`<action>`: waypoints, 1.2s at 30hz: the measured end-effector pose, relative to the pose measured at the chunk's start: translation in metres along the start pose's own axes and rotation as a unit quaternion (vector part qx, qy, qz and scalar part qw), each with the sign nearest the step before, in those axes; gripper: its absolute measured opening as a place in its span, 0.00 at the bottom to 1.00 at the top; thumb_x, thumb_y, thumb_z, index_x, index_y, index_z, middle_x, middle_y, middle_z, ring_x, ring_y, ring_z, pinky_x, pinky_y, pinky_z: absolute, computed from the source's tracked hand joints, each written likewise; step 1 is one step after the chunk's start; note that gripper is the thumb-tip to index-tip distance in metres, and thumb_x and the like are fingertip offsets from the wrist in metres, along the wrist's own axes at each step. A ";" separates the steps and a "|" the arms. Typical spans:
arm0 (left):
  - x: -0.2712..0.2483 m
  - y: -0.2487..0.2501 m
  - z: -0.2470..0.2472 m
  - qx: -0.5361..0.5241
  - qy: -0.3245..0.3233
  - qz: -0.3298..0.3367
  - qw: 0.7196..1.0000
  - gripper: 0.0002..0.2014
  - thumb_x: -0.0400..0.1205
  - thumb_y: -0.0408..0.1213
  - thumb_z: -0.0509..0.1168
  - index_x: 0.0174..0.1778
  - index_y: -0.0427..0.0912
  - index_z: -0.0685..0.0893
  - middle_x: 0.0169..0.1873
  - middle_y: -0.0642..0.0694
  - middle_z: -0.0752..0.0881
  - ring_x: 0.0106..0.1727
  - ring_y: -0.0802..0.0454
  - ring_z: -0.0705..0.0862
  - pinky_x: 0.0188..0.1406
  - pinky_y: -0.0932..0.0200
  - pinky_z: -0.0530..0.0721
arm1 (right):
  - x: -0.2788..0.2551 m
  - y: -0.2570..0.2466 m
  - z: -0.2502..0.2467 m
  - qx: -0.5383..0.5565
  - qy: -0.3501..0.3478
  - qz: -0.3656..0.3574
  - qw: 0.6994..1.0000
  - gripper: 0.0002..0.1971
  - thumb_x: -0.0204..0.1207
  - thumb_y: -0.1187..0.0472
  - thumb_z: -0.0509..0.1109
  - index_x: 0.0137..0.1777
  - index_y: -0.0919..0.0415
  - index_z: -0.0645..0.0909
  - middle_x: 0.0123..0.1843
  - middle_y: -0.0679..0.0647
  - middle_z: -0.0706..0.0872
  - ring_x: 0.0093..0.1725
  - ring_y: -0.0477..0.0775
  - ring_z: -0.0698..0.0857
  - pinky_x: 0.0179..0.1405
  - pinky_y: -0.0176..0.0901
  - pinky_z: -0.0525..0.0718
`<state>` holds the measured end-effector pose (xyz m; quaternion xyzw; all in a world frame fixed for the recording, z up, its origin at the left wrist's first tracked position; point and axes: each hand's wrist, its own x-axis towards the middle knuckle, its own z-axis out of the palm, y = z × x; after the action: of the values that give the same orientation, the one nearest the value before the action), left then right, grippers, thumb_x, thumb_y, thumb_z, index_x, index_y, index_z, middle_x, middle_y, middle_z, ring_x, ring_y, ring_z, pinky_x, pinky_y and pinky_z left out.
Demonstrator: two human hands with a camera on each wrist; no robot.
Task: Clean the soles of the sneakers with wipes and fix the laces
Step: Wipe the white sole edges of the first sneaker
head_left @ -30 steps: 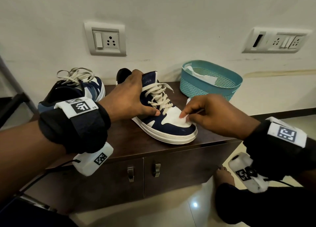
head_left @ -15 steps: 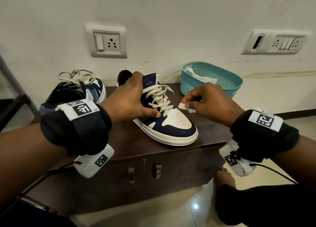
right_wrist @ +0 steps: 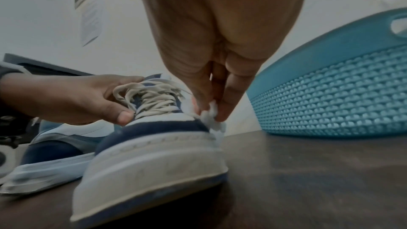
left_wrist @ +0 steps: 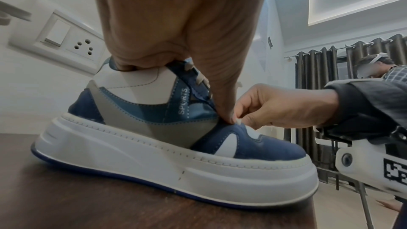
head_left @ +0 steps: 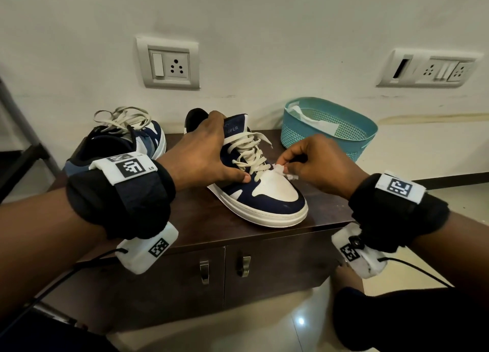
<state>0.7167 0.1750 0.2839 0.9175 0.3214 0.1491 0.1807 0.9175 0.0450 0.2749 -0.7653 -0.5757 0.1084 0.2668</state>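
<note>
A navy and white sneaker (head_left: 275,195) (left_wrist: 176,149) (right_wrist: 154,149) stands upright on the dark wooden cabinet top (head_left: 217,227), toe toward me. My left hand (head_left: 203,155) (left_wrist: 180,44) (right_wrist: 72,97) grips its collar, thumb on the side below the laces (head_left: 248,153) (right_wrist: 152,98). My right hand (head_left: 315,163) (left_wrist: 284,109) (right_wrist: 211,107) pinches a small crumpled white wipe (head_left: 284,171) (right_wrist: 212,117) against the white toe panel just below the lowest lace. The second sneaker (head_left: 119,145) (right_wrist: 50,156) sits behind at the left with loose laces.
A teal plastic basket (head_left: 333,137) (right_wrist: 330,93) with white wipes inside stands at the cabinet's back right, close to my right hand. Wall sockets (head_left: 169,64) sit above. Two cabinet doors with metal handles (head_left: 205,272) face me. Another person (left_wrist: 374,67) is by dark curtains.
My right hand lifted the wipe off the toe panel, drew it back toward the laces, and now holds it bunched small at the base of the laces. The left hand kept its grip.
</note>
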 end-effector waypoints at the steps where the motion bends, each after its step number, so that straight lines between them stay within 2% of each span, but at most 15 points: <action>1: 0.000 0.000 0.000 0.000 -0.001 0.000 1.000 0.45 0.63 0.59 0.84 0.65 0.42 0.66 0.58 0.49 0.76 0.56 0.47 0.81 0.54 0.48 0.82 | 0.002 0.002 0.000 -0.001 0.002 0.010 1.000 0.09 0.74 0.68 0.77 0.44 0.51 0.93 0.36 0.43 0.92 0.35 0.32 0.87 0.33 0.18 0.76; 4: 0.000 -0.001 0.000 0.003 -0.001 -0.002 1.000 0.46 0.63 0.60 0.84 0.65 0.42 0.66 0.59 0.48 0.76 0.56 0.47 0.81 0.53 0.48 0.82 | 0.003 0.002 0.001 0.015 0.003 0.014 1.000 0.09 0.75 0.69 0.77 0.44 0.52 0.93 0.36 0.44 0.92 0.35 0.34 0.88 0.33 0.19 0.78; 9: 0.000 -0.004 0.001 0.003 -0.001 0.002 1.000 0.44 0.63 0.60 0.84 0.61 0.46 0.65 0.57 0.49 0.76 0.55 0.48 0.81 0.49 0.52 0.78 | -0.005 -0.010 -0.003 0.030 -0.022 -0.030 0.999 0.07 0.74 0.62 0.80 0.44 0.47 0.93 0.43 0.42 0.93 0.46 0.38 0.89 0.48 0.30 0.85; 11: 0.001 -0.003 0.001 0.002 0.000 0.005 1.000 0.44 0.63 0.59 0.85 0.62 0.45 0.65 0.57 0.49 0.76 0.55 0.48 0.81 0.50 0.51 0.79 | -0.003 -0.007 -0.005 0.029 -0.022 -0.021 0.999 0.07 0.74 0.62 0.80 0.44 0.47 0.93 0.41 0.41 0.93 0.43 0.37 0.89 0.46 0.29 0.85; 15: 0.000 -0.002 0.000 -0.005 -0.001 0.005 1.000 0.45 0.63 0.59 0.85 0.65 0.42 0.66 0.59 0.48 0.77 0.56 0.47 0.81 0.53 0.49 0.82 | 0.001 0.003 -0.001 -0.002 -0.023 0.015 1.000 0.12 0.72 0.71 0.76 0.40 0.51 0.93 0.33 0.44 0.92 0.31 0.33 0.85 0.33 0.20 0.77; 18: 0.000 -0.003 0.000 -0.004 -0.001 0.006 1.000 0.45 0.63 0.59 0.85 0.64 0.43 0.66 0.59 0.48 0.77 0.56 0.48 0.81 0.50 0.51 0.80 | -0.003 0.001 -0.003 0.002 -0.020 0.007 1.000 0.10 0.73 0.69 0.77 0.41 0.52 0.93 0.35 0.44 0.92 0.31 0.32 0.85 0.32 0.19 0.75; 22: 0.001 -0.006 0.000 -0.005 -0.003 0.007 1.000 0.45 0.63 0.59 0.85 0.63 0.45 0.65 0.58 0.49 0.76 0.55 0.49 0.81 0.49 0.53 0.78 | -0.010 -0.005 -0.011 0.059 -0.047 -0.027 0.997 0.07 0.73 0.64 0.80 0.45 0.51 0.93 0.41 0.43 0.93 0.44 0.40 0.90 0.49 0.34 0.87; 27: 0.001 -0.003 0.001 -0.003 -0.002 0.005 1.000 0.45 0.63 0.58 0.85 0.63 0.44 0.65 0.58 0.49 0.76 0.55 0.49 0.80 0.49 0.54 0.76 | -0.011 0.008 -0.005 0.102 -0.002 -0.017 0.995 0.08 0.74 0.67 0.79 0.46 0.52 0.93 0.41 0.46 0.94 0.44 0.45 0.92 0.53 0.45 0.90; 30: 0.001 -0.005 0.000 -0.006 0.000 0.006 1.000 0.45 0.62 0.59 0.85 0.63 0.45 0.65 0.57 0.49 0.77 0.55 0.48 0.81 0.50 0.52 0.80 | -0.015 0.011 -0.006 0.114 -0.015 -0.018 0.993 0.07 0.74 0.68 0.79 0.46 0.54 0.93 0.41 0.48 0.94 0.43 0.48 0.92 0.49 0.39 0.90; 33: 0.000 -0.005 0.001 -0.006 0.002 0.008 1.000 0.45 0.62 0.59 0.85 0.63 0.44 0.66 0.57 0.48 0.77 0.55 0.48 0.82 0.51 0.51 0.81 | -0.023 0.015 -0.018 0.114 -0.081 0.015 0.990 0.08 0.73 0.70 0.79 0.46 0.56 0.93 0.40 0.49 0.94 0.39 0.40 0.90 0.39 0.27 0.84; 36: 0.001 -0.004 0.000 -0.002 -0.002 0.007 1.000 0.44 0.63 0.59 0.85 0.62 0.44 0.65 0.57 0.49 0.77 0.54 0.48 0.81 0.49 0.52 0.78 | -0.031 0.022 -0.024 0.157 -0.115 0.077 0.978 0.07 0.74 0.72 0.78 0.47 0.61 0.92 0.40 0.54 0.94 0.36 0.41 0.90 0.36 0.27 0.84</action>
<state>0.7149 0.1786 0.2820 0.9198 0.3139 0.1494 0.1821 0.9371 0.0051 0.2788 -0.7382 -0.5181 0.3050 0.3060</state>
